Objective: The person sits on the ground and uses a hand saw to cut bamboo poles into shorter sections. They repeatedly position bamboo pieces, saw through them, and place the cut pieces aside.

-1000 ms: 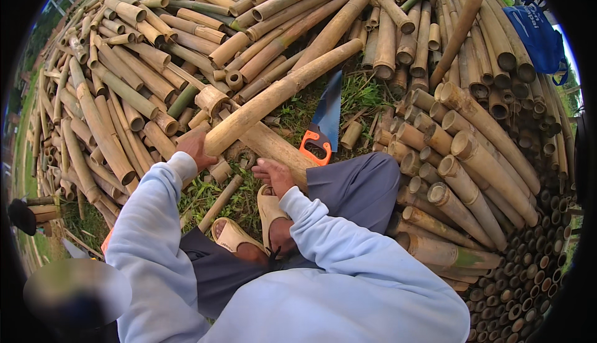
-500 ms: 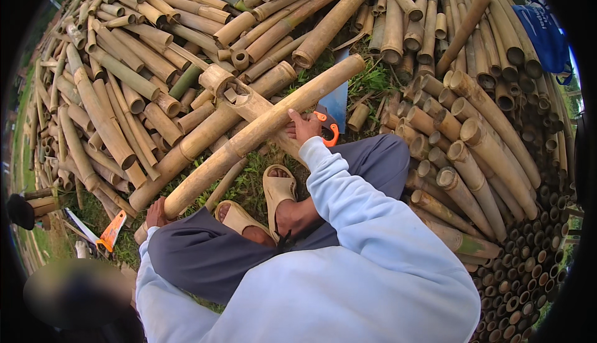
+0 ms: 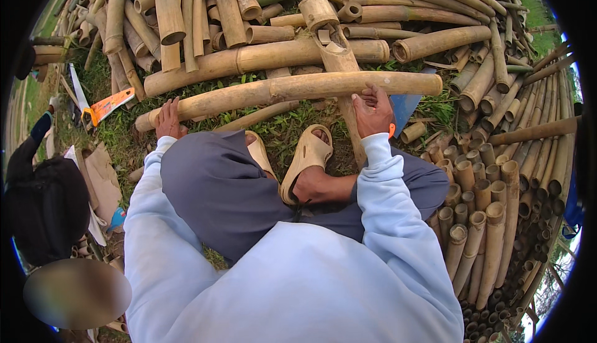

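Note:
A long bamboo pole [image 3: 280, 88] lies crosswise beyond my knees. My left hand [image 3: 169, 120] grips its near side close to the left end. Toward the other end, my right hand [image 3: 374, 113] is curled against the pole, with some fingertips hidden. The pole crosses over a split, notched bamboo piece [image 3: 337, 62], which slants down toward my right knee. Behind it, a thick bamboo length [image 3: 249, 60] lies on the ground. Under the pole's right part shows a handsaw's blue blade [image 3: 405, 108]; its orange handle is mostly hidden by my right hand.
Another handsaw [image 3: 112, 105], orange-handled, lies on the grass at left. Near it are a person's dark sleeve [image 3: 31, 141] and a black garment or bag [image 3: 50, 203]. Cut bamboo [image 3: 230, 20] is heaped ahead; more stands upright [image 3: 476, 243] at right. My sandals [image 3: 306, 163] rest between.
The view has turned left, so the pole now runs nearly level across it. Both hands stay on the pole, and the person at left shows more.

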`<action>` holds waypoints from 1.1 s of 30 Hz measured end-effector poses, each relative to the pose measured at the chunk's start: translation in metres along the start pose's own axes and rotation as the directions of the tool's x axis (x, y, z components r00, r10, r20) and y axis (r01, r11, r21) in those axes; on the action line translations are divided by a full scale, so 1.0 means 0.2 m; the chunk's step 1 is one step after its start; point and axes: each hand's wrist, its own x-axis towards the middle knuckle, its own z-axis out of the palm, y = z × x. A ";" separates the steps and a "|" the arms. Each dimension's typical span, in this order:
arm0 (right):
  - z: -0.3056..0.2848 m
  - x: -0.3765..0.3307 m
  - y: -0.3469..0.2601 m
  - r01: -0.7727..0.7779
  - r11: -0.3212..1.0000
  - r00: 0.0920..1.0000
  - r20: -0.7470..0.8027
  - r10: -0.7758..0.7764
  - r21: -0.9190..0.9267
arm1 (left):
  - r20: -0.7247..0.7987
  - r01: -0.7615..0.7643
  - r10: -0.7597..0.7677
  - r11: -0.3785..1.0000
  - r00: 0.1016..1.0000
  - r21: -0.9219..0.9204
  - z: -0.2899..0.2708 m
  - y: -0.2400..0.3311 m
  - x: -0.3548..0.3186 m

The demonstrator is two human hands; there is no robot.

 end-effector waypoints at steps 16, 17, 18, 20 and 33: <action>0.03 0.36 -0.13 0.726 0.292 0.685 0.693 -0.225 -0.623 | -0.136 -0.260 0.256 0.965 0.957 -0.012 0.06 0.45 0.18; 0.03 0.39 -0.14 0.749 0.279 0.659 0.717 -0.226 -0.601 | -0.089 -0.252 0.253 0.967 0.963 0.021 0.04 0.46 0.23; 0.02 0.44 -0.15 0.772 0.266 0.632 0.741 -0.225 -0.577 | -0.041 -0.245 0.248 0.968 0.968 0.054 0.03 0.46 0.25; 0.03 0.50 -0.20 0.794 0.266 0.600 0.775 -0.200 -0.546 | 0.026 -0.263 0.262 0.965 0.965 0.018 -0.04 0.45 0.28; 0.22 0.47 -0.16 0.818 0.304 0.574 0.729 -0.373 -0.488 | -0.073 -0.193 0.180 0.951 0.981 -0.241 0.25 0.38 -0.28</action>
